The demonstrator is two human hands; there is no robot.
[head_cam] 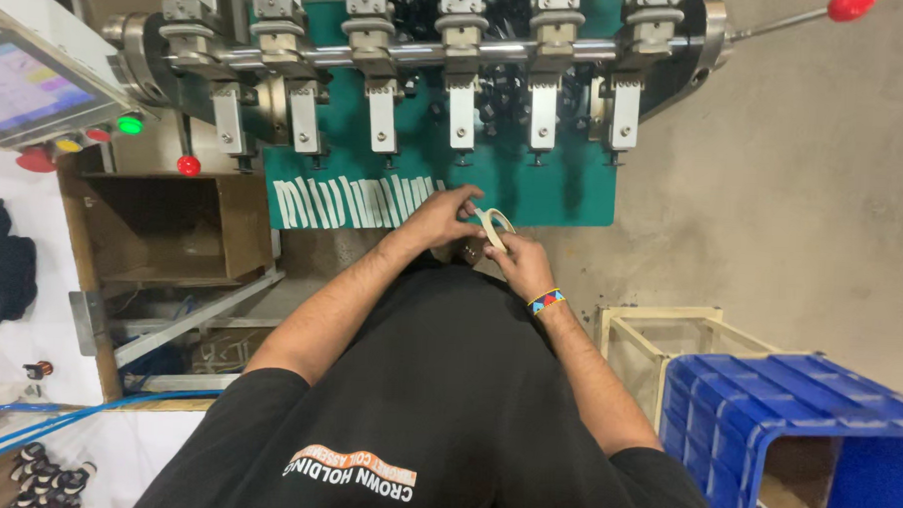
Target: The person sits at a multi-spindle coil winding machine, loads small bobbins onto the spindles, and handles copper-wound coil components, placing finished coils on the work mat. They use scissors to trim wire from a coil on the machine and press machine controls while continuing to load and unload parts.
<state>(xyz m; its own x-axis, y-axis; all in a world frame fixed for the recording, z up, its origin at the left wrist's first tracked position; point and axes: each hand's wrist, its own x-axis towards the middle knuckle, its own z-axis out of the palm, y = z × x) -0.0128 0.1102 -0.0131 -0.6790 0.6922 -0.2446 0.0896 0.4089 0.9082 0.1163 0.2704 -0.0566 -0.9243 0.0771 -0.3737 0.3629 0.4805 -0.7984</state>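
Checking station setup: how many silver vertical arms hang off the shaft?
6 arms, in a row above the green plate, left to right: first, second, third, fourth, fifth, sixth. None looks hidden; the right hand holding the tape roll sits below.

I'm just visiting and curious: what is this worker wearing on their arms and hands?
Both forearms are bare; the left hand and right hand wear no gloves. A black short-sleeved T-shirt with orange and white print on the chest covers the upper arms. On the right wrist sits a beaded wristband in blue, red and yellow.
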